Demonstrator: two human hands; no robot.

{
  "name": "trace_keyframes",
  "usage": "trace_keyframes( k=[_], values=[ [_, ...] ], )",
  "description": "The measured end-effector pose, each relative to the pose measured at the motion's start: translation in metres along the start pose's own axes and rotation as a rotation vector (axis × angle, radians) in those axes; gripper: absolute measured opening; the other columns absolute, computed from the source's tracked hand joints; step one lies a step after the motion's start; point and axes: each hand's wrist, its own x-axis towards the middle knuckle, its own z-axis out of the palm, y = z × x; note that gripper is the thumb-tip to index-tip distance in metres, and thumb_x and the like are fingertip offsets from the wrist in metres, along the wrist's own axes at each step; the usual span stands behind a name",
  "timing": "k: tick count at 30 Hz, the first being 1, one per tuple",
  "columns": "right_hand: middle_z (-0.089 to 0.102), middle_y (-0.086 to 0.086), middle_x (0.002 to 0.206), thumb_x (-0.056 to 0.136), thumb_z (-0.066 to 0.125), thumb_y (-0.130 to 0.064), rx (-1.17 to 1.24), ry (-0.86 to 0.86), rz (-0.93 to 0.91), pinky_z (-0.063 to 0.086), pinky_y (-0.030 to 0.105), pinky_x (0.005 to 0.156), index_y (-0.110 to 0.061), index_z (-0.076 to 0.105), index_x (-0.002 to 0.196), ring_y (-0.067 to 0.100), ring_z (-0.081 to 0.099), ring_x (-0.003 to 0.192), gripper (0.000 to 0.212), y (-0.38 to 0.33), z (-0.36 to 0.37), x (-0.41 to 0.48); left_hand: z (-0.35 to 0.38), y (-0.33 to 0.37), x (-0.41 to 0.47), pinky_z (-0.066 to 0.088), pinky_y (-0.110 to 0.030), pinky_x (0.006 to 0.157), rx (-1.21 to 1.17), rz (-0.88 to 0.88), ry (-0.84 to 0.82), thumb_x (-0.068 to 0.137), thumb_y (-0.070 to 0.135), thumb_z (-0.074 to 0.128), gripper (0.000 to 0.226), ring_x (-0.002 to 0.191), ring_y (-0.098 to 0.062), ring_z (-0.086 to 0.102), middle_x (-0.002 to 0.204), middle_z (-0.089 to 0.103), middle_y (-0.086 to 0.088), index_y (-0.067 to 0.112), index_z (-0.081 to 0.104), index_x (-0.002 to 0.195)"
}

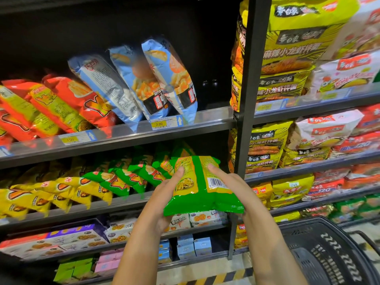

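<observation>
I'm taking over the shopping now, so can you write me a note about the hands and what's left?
Left grip: holds the green snack bag by its left edge, thumb on top.
Right grip: holds its right edge.
Bag: in the air before the shelf row of green bags; black basket lower right.
Done: bag in hand.
To do: probably set it down, on shelf or in basket; cannot tell which.

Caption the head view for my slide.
Left hand and right hand hold a green snack bag before a snack shelf.

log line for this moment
left hand: holds green bag | right hand: holds green bag | green bag: barcode side up | basket: lower right
</observation>
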Motion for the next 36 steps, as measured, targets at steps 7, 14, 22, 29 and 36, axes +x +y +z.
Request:
trace_keyframes(
  k=[7,14,22,29,36],
  values=[
    [0.076,0.016,0.123,0.091,0.072,-0.040,0.514,-0.127,0.047,0.052,0.054,0.109,-0.013,0.070,0.129,0.034,0.073,0.116,0.047,0.010,0.018,-0.002,0.004,-0.003,-0.004,0.064,-0.029,0.072,0.066,0.137,0.049,0.091,0.039,0.069,0.049,0.095,-0.015,0.080,0.109,0.081,0.000,0.019,0.062,0.135],
    [0.079,0.003,0.118,0.099,0.071,-0.028,0.315,0.112,-0.178,0.057,0.057,0.102,-0.026,0.061,0.130,0.024,0.077,0.108,0.032,0.022,0.030,0.009,-0.004,-0.008,0.001,0.055,-0.028,0.088,0.280,0.396,0.294,0.103,0.024,0.066,0.026,0.114,-0.010,0.066,0.126,0.066,0.014,0.040,0.066,0.124],
    [0.067,-0.017,0.132,0.102,0.055,-0.054,0.060,0.059,-0.281,0.056,0.031,0.098,-0.040,0.053,0.146,-0.001,0.067,0.116,0.046,0.016,0.048,0.007,0.014,-0.006,-0.009,0.051,-0.025,0.092,0.260,0.285,0.056,0.089,0.065,0.061,0.039,0.116,0.005,0.065,0.124,0.069,0.028,0.060,0.055,0.128],
    [0.070,-0.017,0.128,0.106,0.058,-0.040,0.009,0.053,-0.351,0.060,0.032,0.094,-0.046,0.069,0.130,0.008,0.068,0.118,0.027,0.015,0.036,0.004,-0.002,-0.009,-0.005,0.060,-0.053,0.098,0.042,0.265,0.181,0.080,0.040,0.087,0.068,0.108,-0.022,0.077,0.118,0.079,0.001,0.029,0.054,0.139],
    [0.069,0.000,0.131,0.079,0.080,-0.041,0.175,0.013,-0.245,0.061,0.039,0.096,-0.028,0.054,0.142,0.018,0.071,0.117,0.070,0.017,0.025,0.006,-0.010,-0.011,-0.007,0.058,-0.052,0.097,-0.155,0.175,0.055,0.092,0.026,0.073,0.044,0.109,-0.035,0.076,0.120,0.078,-0.013,0.021,0.064,0.135]
  ],
)
